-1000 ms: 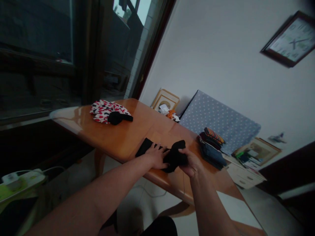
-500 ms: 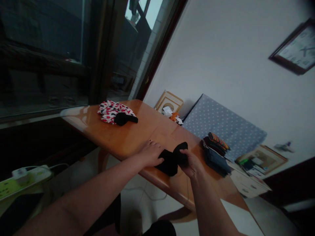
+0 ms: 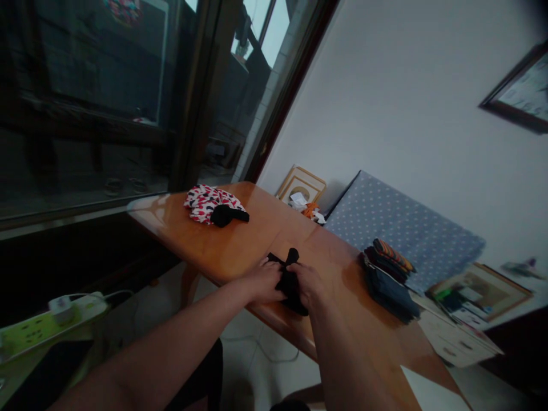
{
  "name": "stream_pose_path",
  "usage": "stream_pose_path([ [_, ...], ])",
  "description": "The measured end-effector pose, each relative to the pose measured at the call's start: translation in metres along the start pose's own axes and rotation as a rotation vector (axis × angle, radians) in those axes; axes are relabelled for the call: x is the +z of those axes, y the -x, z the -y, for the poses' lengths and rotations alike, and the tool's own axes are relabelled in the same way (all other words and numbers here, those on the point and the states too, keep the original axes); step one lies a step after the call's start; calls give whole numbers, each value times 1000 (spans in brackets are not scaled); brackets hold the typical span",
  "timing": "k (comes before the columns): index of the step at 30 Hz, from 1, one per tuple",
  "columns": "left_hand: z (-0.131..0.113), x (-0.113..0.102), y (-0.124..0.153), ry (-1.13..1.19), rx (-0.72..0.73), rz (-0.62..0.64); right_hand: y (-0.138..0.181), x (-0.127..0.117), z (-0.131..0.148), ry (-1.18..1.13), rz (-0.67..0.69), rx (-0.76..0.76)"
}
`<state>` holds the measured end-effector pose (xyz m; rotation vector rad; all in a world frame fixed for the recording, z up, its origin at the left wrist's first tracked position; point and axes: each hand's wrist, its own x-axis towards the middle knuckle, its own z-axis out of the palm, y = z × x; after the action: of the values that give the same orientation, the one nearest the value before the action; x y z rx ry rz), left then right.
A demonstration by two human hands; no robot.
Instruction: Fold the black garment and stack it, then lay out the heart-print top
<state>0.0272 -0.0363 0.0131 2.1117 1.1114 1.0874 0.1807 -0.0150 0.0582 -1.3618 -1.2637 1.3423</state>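
A folded piece of black cloth (image 3: 291,292), its exact kind unclear, lies near the front edge of the wooden table. My left hand (image 3: 266,279) is on its left part, thumb and fingers pressed around the fabric. On the right side, my right hand (image 3: 305,281) pinches the cloth, with a narrow end sticking up past the fingertips. Part of the cloth is hidden under both hands. Farther left on the table is a bunched red, white and black patterned cloth (image 3: 201,200), with a small black cloth item (image 3: 222,216) against it.
The wooden table (image 3: 342,319) runs diagonally. A stack of folded dark clothes (image 3: 389,285) sits to the right, near a grey dotted cover (image 3: 411,228). A white sheet (image 3: 432,388) lies at the lower right. A power strip (image 3: 34,328) is at the lower left.
My right hand has moved left and down, bringing the black cloth's raised part over toward my left hand. The two hands are closer together, and the view has shifted slightly.
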Motion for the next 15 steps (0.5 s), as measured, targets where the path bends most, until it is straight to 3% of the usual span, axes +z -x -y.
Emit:
stream_pose_path([
  [3,11,-12,1,406,-118,-100,0,-1,-5,41,6,10],
  [8,23,-22,1,703,-293,-390,0,1,-6,94,-9,26],
  [11,24,-20,0,797,-319,-442,1,3,-7,105,-21,24],
  [15,23,-17,-2,850,-345,-422,3,4,-3,111,-32,32],
])
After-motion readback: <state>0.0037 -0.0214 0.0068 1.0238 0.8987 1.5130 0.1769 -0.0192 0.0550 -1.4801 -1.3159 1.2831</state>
